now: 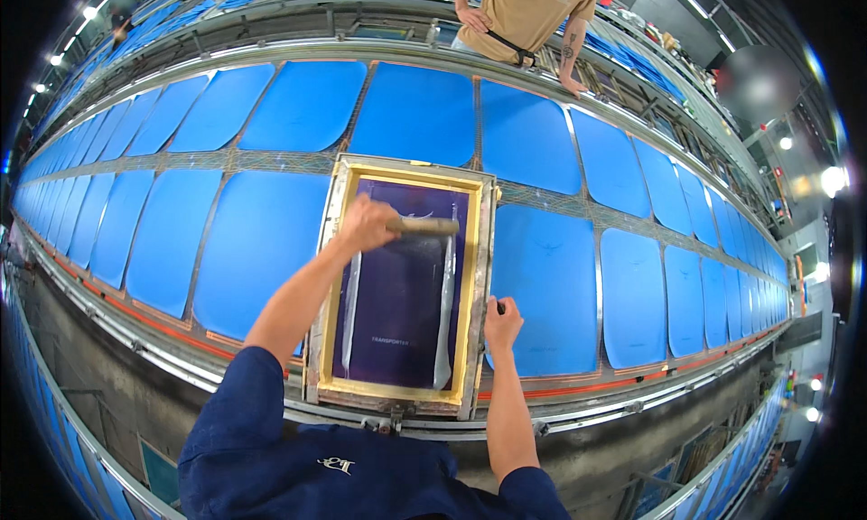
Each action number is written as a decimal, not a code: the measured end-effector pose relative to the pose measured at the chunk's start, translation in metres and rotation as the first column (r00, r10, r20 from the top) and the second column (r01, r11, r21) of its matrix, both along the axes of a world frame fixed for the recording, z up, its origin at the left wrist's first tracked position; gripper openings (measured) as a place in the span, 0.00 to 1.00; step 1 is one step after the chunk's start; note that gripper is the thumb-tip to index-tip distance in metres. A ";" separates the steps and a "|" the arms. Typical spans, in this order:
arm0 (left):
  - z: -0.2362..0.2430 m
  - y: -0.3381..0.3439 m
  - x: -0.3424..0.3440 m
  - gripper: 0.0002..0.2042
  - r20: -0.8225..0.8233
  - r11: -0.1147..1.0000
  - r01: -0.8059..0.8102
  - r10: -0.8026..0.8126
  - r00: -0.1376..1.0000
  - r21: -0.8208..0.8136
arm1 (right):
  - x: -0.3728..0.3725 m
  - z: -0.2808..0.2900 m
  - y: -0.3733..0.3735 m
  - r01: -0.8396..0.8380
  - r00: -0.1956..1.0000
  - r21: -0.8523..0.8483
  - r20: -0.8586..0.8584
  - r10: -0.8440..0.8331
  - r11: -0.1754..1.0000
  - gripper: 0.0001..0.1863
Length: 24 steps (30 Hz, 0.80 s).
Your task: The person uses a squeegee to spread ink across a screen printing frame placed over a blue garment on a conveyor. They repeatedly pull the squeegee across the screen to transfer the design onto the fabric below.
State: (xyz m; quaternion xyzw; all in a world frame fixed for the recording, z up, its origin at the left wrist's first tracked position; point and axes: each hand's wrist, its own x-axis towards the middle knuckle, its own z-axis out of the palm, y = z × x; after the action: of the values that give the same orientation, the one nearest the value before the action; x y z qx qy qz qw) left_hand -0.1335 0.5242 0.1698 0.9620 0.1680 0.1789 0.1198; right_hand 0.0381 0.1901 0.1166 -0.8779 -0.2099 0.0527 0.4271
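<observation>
A rectangular screen printing frame [480,321] with yellow inner edging and a dark purple mesh lies on the long table. My left hand [368,222] grips a pale squeegee [429,226] across the upper part of the mesh, near the frame's middle. Two long whitish streaks run down the mesh's sides, with small pale lettering near the bottom. My right hand [502,326] is closed on a small dark handle [499,308] beside the frame's right edge, over a blue sheet [551,312].
Rows of blue sheets [414,114] stretch both ways along the table. A metal rail [578,422] runs along the near edge. Across the table a person [515,19] in a tan shirt leans a hand [572,85] on the far rail. Racks with more blue sheets [235,1] stand behind.
</observation>
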 end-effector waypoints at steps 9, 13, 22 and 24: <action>0.004 0.042 0.039 0.13 -0.026 0.992 -0.124 0.123 0.992 -0.025 | -0.002 -0.002 0.001 0.016 1.000 0.003 -0.003 -0.016 1.000 0.14; -0.016 -0.051 -0.033 0.08 0.124 1.000 0.013 -0.013 0.992 0.000 | 0.008 -0.021 -0.004 -0.031 0.995 -0.035 0.089 0.034 0.999 0.15; -0.022 -0.279 -0.204 0.11 0.007 0.998 -0.067 0.067 0.998 0.019 | 0.032 -0.023 0.002 -0.135 0.976 -0.009 0.170 0.135 0.991 0.13; -0.015 -0.273 -0.211 0.13 0.036 0.995 -0.085 0.088 0.996 -0.060 | 0.028 -0.004 0.013 -0.145 0.984 0.091 0.115 0.135 0.985 0.14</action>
State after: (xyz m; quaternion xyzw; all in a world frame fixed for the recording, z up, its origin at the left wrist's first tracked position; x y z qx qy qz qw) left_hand -0.3441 0.2514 0.1548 0.9463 0.2123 0.1977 0.1431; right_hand 0.0659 0.2029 0.1123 -0.8404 -0.2965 0.0243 0.4530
